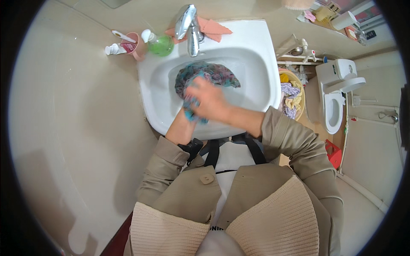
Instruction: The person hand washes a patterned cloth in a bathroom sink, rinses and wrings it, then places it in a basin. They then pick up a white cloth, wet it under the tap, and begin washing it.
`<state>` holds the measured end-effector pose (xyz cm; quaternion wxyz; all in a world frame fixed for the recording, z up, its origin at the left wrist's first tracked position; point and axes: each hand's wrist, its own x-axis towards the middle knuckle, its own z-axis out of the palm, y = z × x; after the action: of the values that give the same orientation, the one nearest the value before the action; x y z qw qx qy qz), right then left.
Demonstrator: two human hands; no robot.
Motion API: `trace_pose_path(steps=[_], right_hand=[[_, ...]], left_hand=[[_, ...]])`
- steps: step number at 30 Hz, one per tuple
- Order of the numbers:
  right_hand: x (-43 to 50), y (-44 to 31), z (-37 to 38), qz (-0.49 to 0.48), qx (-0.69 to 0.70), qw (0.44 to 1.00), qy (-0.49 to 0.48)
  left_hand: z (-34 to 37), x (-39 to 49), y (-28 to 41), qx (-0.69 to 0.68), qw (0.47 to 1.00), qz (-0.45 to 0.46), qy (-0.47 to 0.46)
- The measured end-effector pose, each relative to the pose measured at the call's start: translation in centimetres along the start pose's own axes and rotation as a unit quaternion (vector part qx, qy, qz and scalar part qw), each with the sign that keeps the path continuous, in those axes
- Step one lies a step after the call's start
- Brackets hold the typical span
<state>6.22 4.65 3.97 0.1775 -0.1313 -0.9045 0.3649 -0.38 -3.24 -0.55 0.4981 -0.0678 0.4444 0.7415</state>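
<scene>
A wet patterned cloth [221,72], dark with teal and pink, lies bunched in the white washbasin [259,80]. Part of it rises out of the basin between my hands. My right hand [208,97] is blurred and presses over this raised part, its fingers bent on the fabric. Beneath it my left hand [191,104] is mostly covered by the cloth and the right hand; fabric wraps about it near the wrist. Above the basin stands a chrome faucet [193,40], and I cannot tell whether water runs from it.
A soap pump bottle [161,45] with green liquid and a pink cup [137,48] holding a toothbrush and a tube stand at the back left. Pink cloth [213,28] lies behind the faucet. To the right are a laundry basket [302,96], a toilet [333,110] and a red plastic stool [333,154].
</scene>
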Motion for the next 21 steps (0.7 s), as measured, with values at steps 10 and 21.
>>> trace_pose_path(steps=[10,21], right_hand=[[-0.8,1.4,0.4,-0.033,0.088,0.995,-0.033],[0.6,3.8,-0.6,0.062,-0.026,0.998,0.015]], left_hand=[[-1.3,1.4,-0.6,-0.099,0.948,0.051,-0.300],[-1.5,1.1,0.4,-0.077,0.979,-0.185,-0.040]])
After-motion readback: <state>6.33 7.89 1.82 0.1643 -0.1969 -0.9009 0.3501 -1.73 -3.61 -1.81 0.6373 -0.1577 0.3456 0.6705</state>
